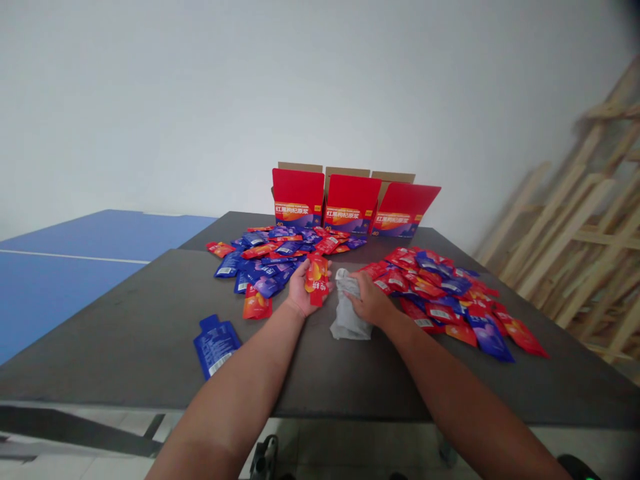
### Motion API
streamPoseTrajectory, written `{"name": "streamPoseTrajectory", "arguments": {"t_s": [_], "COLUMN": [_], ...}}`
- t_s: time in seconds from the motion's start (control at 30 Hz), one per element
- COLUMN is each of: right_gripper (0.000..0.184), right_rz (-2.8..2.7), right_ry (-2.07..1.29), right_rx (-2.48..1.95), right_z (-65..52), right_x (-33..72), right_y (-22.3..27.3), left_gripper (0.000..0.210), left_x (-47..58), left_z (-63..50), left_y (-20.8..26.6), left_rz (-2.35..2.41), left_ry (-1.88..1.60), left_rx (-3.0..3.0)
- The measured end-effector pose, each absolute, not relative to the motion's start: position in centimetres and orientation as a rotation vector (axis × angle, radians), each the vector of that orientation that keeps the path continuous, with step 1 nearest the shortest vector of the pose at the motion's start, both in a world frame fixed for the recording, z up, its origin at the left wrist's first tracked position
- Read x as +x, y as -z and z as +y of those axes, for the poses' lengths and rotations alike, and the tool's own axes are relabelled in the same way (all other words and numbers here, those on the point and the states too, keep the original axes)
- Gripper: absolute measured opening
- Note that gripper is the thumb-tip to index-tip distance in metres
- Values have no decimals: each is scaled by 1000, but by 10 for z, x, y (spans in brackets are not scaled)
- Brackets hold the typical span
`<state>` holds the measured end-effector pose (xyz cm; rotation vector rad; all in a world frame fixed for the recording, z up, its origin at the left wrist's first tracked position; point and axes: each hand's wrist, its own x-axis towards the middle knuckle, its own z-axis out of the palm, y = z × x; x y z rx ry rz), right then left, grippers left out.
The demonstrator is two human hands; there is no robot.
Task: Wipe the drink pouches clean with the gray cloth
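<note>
Head camera view: a person's left hand displays a red pouch above a dark worktop, palm turned up, fingers curled around the packet's far side with their tips showing at its right edge. Just beside it, the right hand grips a crumpled, whitish wrapping, fingers closed about its upper part while the lower end spreads toward the near edge of the worktop. Whether the wrapping is cloth or plastic cannot be told.

Behind and to the left of the held packet lies a heap of red and blue pouches; a second mixed pile spreads to the right of the right hand. One blue pouch lies apart at front left, near the left forearm. Three printed cartons stand side by side at the back, red front flaps raised, before a pale wall. Blue table panels marked by a white line flank the scene at left; wooden frames lean at right.
</note>
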<state>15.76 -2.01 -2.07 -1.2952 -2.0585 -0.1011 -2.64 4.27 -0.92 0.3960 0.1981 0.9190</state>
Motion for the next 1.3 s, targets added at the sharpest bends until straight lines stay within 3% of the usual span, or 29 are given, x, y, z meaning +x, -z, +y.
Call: {"name": "streamPoseTrajectory", "arguments": {"t_s": [0.3,0.73,1.03,1.3], "right_gripper": [24,26,28,30], "right_rz": [-2466,-2058,-1858,-1565], "right_ry": [199,195,103,100], "right_rx": [-810,-1253,-1400,-1478], "right_z": [-33,-22,-10,2], "right_x": [126,138,149,170], "right_y": [10,20,27,23], "left_gripper": [39,42,30,39], "left_x": [-21,-14,-2,-6], "left_z": [40,26,19,20], "left_y": [11,7,8,10], "left_rz": [249,221,364,383], "left_ry": [-876,-590,-745,-680], "left_rx": [415,504,560,617]}}
